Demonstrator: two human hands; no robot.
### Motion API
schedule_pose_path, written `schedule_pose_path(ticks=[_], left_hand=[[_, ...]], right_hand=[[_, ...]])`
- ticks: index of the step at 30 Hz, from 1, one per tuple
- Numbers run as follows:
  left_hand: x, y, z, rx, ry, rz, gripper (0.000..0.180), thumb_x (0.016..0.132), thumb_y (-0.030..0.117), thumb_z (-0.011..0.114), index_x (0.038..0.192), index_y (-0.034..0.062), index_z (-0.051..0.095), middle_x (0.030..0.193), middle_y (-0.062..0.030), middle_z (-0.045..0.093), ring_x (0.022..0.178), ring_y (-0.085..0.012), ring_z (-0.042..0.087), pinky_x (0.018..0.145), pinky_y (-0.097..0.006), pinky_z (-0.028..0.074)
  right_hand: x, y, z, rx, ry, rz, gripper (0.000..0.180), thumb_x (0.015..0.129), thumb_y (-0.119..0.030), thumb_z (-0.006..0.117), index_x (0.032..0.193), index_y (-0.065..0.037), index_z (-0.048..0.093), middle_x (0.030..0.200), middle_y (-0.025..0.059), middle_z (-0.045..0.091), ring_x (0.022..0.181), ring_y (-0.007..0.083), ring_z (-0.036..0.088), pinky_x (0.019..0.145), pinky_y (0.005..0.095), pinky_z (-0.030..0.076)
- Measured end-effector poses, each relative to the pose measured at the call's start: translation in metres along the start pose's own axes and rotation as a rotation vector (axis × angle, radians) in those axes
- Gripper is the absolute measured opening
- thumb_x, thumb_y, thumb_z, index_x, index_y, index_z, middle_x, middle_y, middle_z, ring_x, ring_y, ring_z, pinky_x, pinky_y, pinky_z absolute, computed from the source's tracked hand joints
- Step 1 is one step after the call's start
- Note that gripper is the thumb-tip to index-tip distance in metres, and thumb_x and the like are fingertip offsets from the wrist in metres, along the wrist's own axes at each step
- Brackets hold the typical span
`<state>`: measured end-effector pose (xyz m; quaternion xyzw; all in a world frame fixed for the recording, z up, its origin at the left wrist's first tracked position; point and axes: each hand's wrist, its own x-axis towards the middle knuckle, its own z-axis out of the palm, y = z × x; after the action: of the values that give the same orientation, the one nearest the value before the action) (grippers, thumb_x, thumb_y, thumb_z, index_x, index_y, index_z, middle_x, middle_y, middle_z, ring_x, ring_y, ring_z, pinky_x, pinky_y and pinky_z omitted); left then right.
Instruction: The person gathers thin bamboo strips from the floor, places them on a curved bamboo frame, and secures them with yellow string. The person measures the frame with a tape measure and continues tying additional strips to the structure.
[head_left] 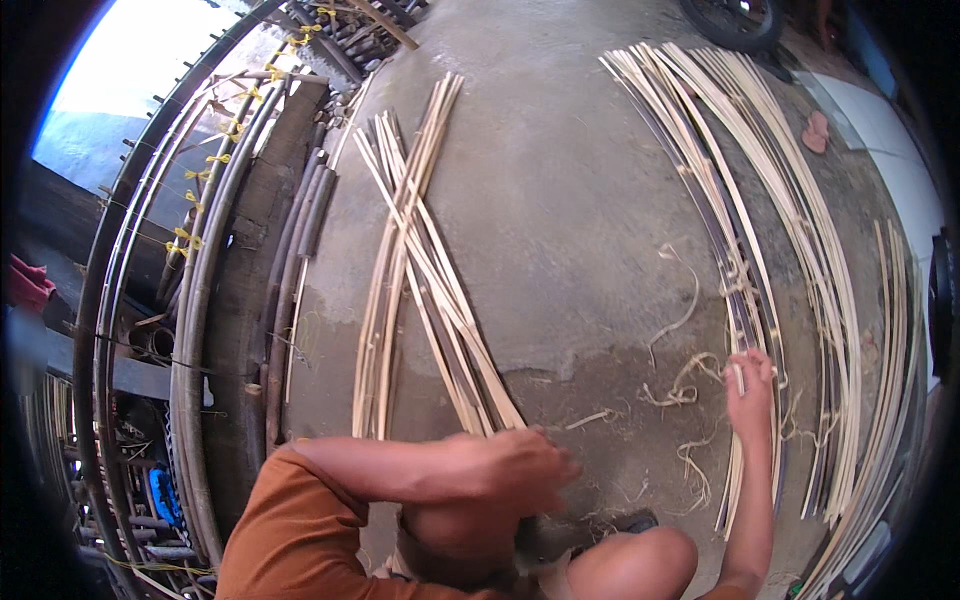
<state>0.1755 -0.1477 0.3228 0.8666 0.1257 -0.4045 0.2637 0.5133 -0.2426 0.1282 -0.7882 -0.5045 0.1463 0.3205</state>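
Where the fingers of the right hand curl narrowly, they close on the near end of a thin pale bamboo strip — one of the long fan of split strips lying on the concrete floor to the person's right. The strip runs from the hand down toward the lower edge, beside darker slats of the same fan. Loose curls of bamboo shavings lie just left of that hand. The left hand rests low in front of the body, near the knee, fingers folded under (whether they grip anything I cannot tell); it sits at the near ends of a second bundle of strips, which crosses itself and stretches away up the floor. Farther left — well apart from both hands — dark bamboo poles lie along the floor's edge, next to a curved frame of poles tied with yellow cord. A pair of sandals lies beyond the right fan.
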Motion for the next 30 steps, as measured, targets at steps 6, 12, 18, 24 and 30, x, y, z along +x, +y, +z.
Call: schedule_pose_path(ticks=[6,12,18,24,30], left_hand=[[0.010,-0.023,0.074,0.051,0.134,0.246,0.024,0.081,0.021,0.062,0.101,0.0087,0.068,0.083,-0.0106,0.072,0.080,-0.0318,0.072,0.072,-0.043,0.056],[-0.088,0.031,0.063,-0.421,0.313,0.139,0.027,0.088,0.018,0.060,0.110,0.0033,0.064,0.098,-0.0191,0.071,0.089,-0.0364,0.071,0.076,-0.047,0.056],[-0.172,0.032,0.072,-0.626,0.489,-0.056,0.030,0.093,0.023,0.057,0.114,0.0031,0.062,0.100,-0.0186,0.067,0.097,-0.0377,0.069,0.080,-0.051,0.054],[-0.249,0.014,0.052,-1.172,0.831,-0.342,0.036,0.094,0.028,0.059,0.119,0.0031,0.064,0.108,-0.0204,0.067,0.098,-0.0404,0.064,0.090,-0.050,0.050],[-0.313,-0.077,0.057,-1.468,0.670,-0.670,0.050,0.095,0.042,0.057,0.129,0.0057,0.060,0.123,-0.0236,0.063,0.122,-0.0403,0.056,0.104,-0.047,0.045]], right_hand=[[0.019,-0.154,0.028,0.125,-0.452,-0.096,0.032,0.093,-0.025,0.067,0.118,-0.006,0.066,0.137,0.0216,0.046,0.115,0.0390,0.058,0.096,0.0457,0.050],[-0.015,-0.320,-0.029,0.069,-0.870,-0.061,0.041,0.091,-0.030,0.068,0.125,-0.007,0.063,0.140,0.0264,0.044,0.120,0.0464,0.054,0.100,0.0495,0.048],[-0.017,-0.422,-0.121,-0.016,-1.042,0.013,0.056,0.092,-0.030,0.068,0.138,-0.003,0.053,0.136,0.0281,0.051,0.125,0.0433,0.053,0.106,0.0438,0.044],[0.031,-0.458,-0.149,-0.160,-0.880,0.236,0.058,0.092,-0.029,0.067,0.139,0.000,0.051,0.126,0.0271,0.062,0.118,0.0401,0.060,0.101,0.0443,0.047],[0.114,-0.523,-0.081,-0.089,-0.715,0.290,0.062,0.093,-0.034,0.065,0.143,-0.002,0.047,0.125,0.0227,0.065,0.118,0.0424,0.059,0.101,0.0488,0.045]])
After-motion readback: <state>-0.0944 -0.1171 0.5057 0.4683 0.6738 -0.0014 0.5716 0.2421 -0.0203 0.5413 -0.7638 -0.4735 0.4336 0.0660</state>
